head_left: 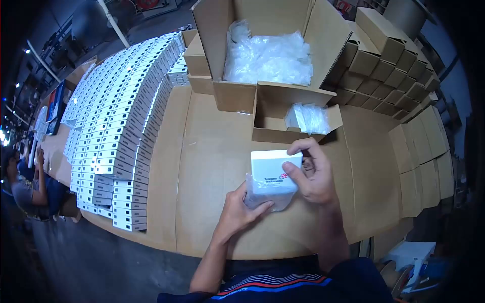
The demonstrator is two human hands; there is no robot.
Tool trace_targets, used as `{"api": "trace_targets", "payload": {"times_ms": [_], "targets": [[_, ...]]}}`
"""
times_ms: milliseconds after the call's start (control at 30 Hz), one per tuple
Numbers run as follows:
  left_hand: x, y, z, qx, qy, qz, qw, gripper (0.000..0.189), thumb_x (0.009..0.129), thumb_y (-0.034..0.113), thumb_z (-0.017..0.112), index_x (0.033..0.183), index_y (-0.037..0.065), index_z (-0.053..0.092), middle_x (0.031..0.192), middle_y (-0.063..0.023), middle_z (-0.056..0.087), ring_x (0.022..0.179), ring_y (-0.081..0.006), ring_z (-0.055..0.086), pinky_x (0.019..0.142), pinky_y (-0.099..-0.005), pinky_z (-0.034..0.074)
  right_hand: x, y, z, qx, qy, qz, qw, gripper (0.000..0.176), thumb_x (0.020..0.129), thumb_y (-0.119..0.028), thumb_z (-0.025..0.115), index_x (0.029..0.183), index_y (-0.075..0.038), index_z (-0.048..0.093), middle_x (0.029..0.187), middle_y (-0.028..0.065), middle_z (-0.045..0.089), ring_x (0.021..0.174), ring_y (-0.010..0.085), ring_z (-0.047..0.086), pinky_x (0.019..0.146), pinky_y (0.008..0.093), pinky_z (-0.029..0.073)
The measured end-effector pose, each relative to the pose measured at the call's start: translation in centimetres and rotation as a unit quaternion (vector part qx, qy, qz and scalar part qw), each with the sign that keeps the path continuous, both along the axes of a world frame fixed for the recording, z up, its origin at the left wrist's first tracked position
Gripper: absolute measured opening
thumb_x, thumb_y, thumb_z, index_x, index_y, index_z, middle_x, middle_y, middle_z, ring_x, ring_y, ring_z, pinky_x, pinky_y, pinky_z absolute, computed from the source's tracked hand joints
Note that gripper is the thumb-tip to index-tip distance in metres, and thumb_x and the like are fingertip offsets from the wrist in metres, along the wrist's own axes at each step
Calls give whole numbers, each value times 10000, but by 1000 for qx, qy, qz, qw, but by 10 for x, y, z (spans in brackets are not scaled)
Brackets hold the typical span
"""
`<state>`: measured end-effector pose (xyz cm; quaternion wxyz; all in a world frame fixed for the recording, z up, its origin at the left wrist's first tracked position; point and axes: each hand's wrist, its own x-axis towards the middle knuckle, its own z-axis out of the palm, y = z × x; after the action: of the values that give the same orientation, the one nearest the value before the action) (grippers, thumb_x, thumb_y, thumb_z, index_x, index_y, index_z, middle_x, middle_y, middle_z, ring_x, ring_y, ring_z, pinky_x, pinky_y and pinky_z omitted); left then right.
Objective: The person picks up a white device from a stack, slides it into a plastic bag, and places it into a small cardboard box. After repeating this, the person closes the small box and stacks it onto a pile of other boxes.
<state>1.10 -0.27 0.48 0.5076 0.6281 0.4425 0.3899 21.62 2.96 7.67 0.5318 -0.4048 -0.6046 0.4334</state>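
A white box (268, 161) with dark print and a red logo is held over the table, its lower part inside a clear plastic bag (275, 202). My left hand (238, 209) is closed round the bagged lower end, thumb across the front. My right hand (316, 174) grips the box's upper right corner, thumb on the printed face and fingers behind. Just beyond my hands stands an open cardboard carton (283, 135), with a wrapped white box (308, 118) at its right end.
Stacked white boxes (118, 116) fill the table's left side. A large open carton (235, 96) of clear plastic bags (270, 58) stands at the back. Brown cartons (374, 70) are piled back right, more cartons (422, 161) at the right edge. A person (35, 187) is at far left.
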Motion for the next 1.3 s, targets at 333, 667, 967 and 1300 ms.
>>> {"api": "trace_targets", "payload": {"times_ms": [333, 667, 967, 1300], "targets": [[-15, -12, -48, -155, -263, 42, 951, 496, 1138, 374, 414, 1356, -44, 567, 1229, -89, 688, 1111, -152, 640, 983, -307, 508, -24, 11, -34, -160, 7, 29, 987, 353, 1011, -148, 682, 1301, -3, 541, 1149, 113, 700, 994, 109, 646, 842, 265, 526], [-14, -14, -49, -76, -232, 82, 966, 550, 1141, 425, 354, 1371, -35, 549, 1239, -106, 671, 1127, -174, 639, 993, -346, 508, -32, -51, -89, -228, 342, -17, 912, 179, 1019, -32, 651, 1189, 9, 613, 1044, 65, 713, 987, 101, 654, 891, 255, 530], [4, -16, -16, -20, -190, 105, 976, 658, 1139, 463, 268, 1541, -40, 405, 1394, -169, 576, 1294, -232, 542, 1128, -362, 395, -38, -66, -91, -219, 450, -32, 865, 137, 1058, -39, 570, 1184, -2, 611, 1109, 64, 674, 1033, 124, 644, 976, 286, 528], [6, -16, -16, 22, -140, 79, 987, 695, 1136, 475, 281, 1613, -29, 254, 1467, -161, 523, 1371, -249, 486, 1183, -422, 337, -28, -54, -82, -132, 334, -3, 934, 157, 1088, -108, 478, 1191, -11, 546, 1371, 224, 615, 1291, 260, 584, 1137, 412, 435]]}}
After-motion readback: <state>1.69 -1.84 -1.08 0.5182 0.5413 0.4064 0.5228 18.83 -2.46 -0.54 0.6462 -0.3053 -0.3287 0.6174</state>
